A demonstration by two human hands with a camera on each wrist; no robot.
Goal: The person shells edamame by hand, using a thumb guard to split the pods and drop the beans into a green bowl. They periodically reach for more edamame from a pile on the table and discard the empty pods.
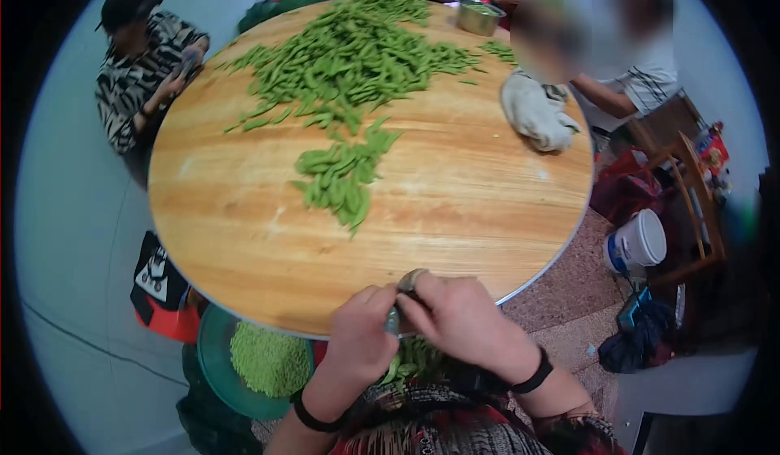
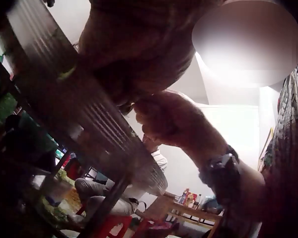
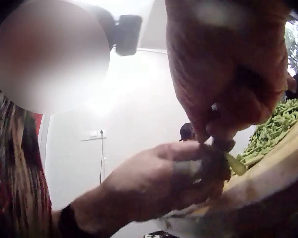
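At the near edge of the table my left hand and right hand meet, fingers curled in against each other. A green bean pod sticks out from between the fingertips in the right wrist view. The left hand grips it from below, and the right hand pinches at it from above. A dark grey covering shows at the right hand's fingertips. Just beyond the hands lies a small cluster of bean pods. More pods show under the hands, by the lap.
A large heap of pods covers the far part of the round wooden table. Shelled beans fill a green basin at lower left. A cloth and a metal pot stand at right; several people sit around.
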